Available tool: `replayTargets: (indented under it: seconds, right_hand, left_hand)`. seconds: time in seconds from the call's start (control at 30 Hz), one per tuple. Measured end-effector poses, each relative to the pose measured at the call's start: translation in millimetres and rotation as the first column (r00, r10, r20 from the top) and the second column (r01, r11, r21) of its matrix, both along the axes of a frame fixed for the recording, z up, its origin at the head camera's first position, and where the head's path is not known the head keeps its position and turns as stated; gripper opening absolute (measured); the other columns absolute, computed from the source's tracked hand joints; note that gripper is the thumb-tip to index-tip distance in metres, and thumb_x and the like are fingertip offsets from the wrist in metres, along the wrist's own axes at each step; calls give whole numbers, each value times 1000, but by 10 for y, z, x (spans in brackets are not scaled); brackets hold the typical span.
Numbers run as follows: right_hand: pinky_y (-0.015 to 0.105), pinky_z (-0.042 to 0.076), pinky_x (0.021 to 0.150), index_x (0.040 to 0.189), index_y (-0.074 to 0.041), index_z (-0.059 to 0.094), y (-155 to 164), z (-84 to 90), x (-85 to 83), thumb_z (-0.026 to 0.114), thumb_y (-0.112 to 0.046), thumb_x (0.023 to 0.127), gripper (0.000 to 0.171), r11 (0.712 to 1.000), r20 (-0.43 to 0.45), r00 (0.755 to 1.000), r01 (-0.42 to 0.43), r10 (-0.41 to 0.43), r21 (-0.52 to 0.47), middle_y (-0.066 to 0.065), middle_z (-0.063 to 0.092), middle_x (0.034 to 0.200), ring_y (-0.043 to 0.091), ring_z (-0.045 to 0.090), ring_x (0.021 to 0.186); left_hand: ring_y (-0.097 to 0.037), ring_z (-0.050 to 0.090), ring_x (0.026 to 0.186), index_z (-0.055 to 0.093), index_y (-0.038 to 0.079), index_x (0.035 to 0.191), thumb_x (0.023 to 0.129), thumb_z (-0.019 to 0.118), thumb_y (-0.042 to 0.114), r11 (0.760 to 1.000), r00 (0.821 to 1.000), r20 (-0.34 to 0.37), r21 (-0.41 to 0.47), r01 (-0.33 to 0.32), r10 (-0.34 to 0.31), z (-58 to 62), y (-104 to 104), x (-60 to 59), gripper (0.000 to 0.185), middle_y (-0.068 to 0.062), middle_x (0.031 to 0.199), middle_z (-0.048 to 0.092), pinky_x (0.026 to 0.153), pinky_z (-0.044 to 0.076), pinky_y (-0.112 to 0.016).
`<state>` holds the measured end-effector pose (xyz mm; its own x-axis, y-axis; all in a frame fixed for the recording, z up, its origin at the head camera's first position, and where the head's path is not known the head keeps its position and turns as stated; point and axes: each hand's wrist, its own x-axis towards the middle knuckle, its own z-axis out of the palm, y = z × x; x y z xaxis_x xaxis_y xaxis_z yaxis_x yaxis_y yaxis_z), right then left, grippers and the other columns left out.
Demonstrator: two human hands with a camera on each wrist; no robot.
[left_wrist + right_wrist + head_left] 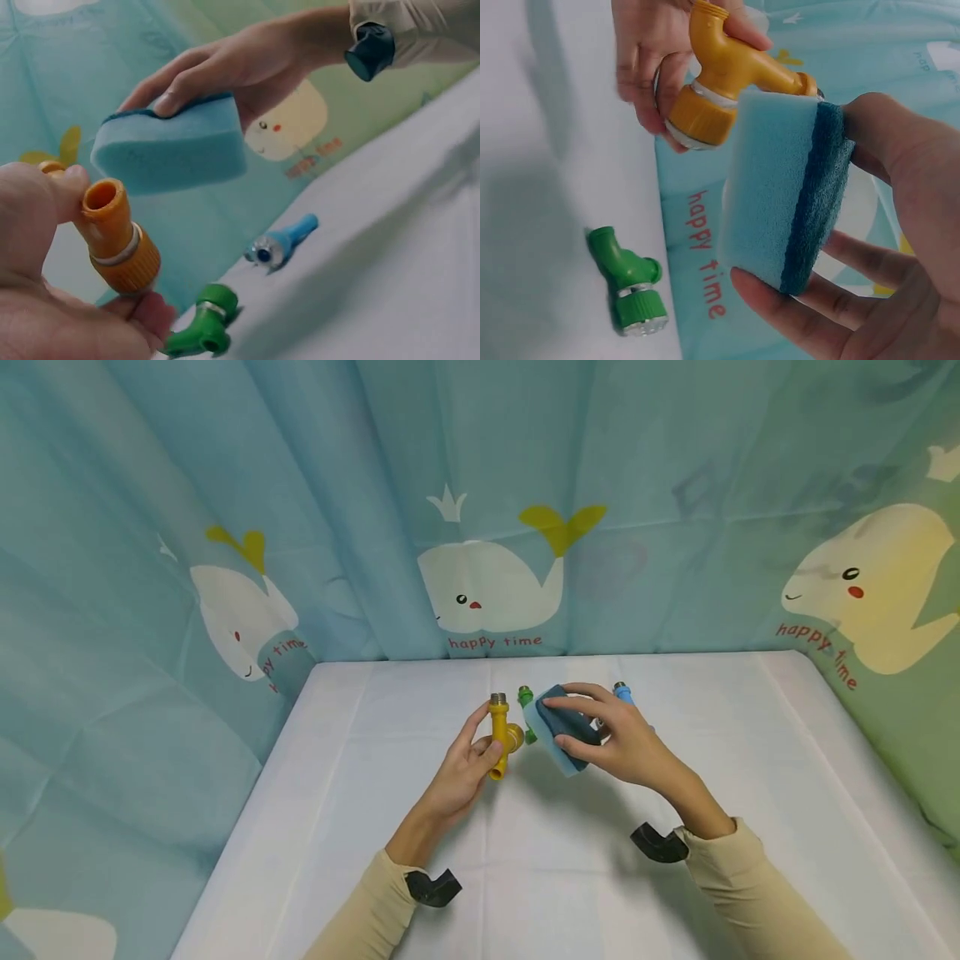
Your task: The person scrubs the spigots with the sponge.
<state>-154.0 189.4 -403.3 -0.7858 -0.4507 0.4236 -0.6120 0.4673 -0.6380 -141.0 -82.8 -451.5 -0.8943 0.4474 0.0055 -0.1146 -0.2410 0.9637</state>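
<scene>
My left hand (pixel 467 770) holds a yellow plastic tap (pixel 499 737) upright, its threaded end at the top and the thumb across its lower part. A ribbed round knob (pixel 701 116) sticks out of the tap's side. To the right, my right hand (pixel 626 739) grips a sponge (pixel 772 187) by its edges between thumb and fingers. The sponge has a light blue soft layer and a dark blue scouring layer (pixel 566 722). In the right wrist view its soft side faces the yellow tap, overlapping the tap's threaded end.
On the white table (pixel 360 827) beyond the hands lie a green tap (pixel 630 281) and a blue tap (pixel 281 240), both partly hidden in the head view. A blue-green curtain (pixel 337 527) with printed whales hangs behind and beside the table.
</scene>
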Motion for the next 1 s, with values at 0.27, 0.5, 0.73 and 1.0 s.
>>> replayTargets:
  seconds: [0.27,0.5,0.73,1.0]
  right_hand:
    - [29,58,64,137,-20,68,21,-69,61,81,-17,90,48,1000,33,999,-6,6,-8,13,55,146,15,64,87]
    - [28,59,64,137,-21,67,-89,-44,98,81,-17,89,50,999,3,999,-33,33,-38,13,56,144,21,66,96]
    - [27,60,63,139,-22,66,-259,-50,136,82,-16,89,52,996,-39,998,-54,51,-77,13,54,146,29,65,109]
    - [27,59,61,138,-20,66,-240,-97,130,82,-18,89,51,998,-9,999,-35,35,-57,15,55,145,31,65,108]
  left_hand:
    - [-23,65,103,15,23,164,112,45,21,994,1000,9,113,11,-12,-60,17,6,60,-19,131,56,103,50,-31]
    - [-20,60,95,19,22,163,111,44,26,984,999,30,175,31,-37,-28,64,43,58,-11,115,55,84,53,-29]
    - [-22,55,87,14,29,164,113,39,33,984,996,-11,152,95,-94,-6,124,51,57,-7,115,55,77,51,-30]
    - [-26,60,107,8,29,166,94,61,56,976,973,-126,75,204,-194,-63,21,46,93,-13,131,59,95,53,-33]
